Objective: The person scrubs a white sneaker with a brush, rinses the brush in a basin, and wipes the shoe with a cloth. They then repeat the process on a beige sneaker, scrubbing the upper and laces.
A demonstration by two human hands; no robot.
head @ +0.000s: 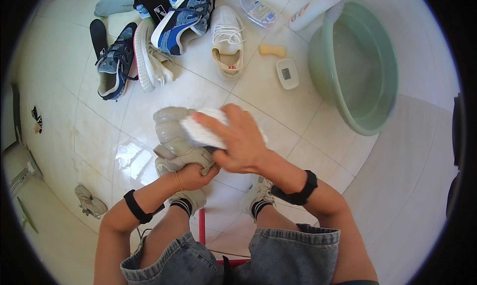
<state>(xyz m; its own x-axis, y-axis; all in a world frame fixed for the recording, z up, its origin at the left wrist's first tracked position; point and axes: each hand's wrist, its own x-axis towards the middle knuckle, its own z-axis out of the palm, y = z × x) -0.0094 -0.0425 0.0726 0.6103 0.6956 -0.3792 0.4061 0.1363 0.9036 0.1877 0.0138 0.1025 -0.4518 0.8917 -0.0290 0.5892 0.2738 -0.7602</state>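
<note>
In front of my knees, my left hand [195,177] grips the opening of a grey, chunky-soled shoe [173,130], whose sole side faces up and away to the left. My right hand [240,139] is closed around a white, soft-looking block or cloth [205,128], blurred by motion, and presses it against the shoe's right side. A small dark mesh patch shows under the white thing near my right thumb. Just what the white thing is, I cannot tell.
Beyond lie blue sneakers [115,66], white knit sneakers [228,42], insoles [98,38], a yellow sponge or brush [272,50] and a white soap dish [287,74]. A green basin [331,80] and a white bottle [315,9] stand right. Another grey shoe [90,202] lies left.
</note>
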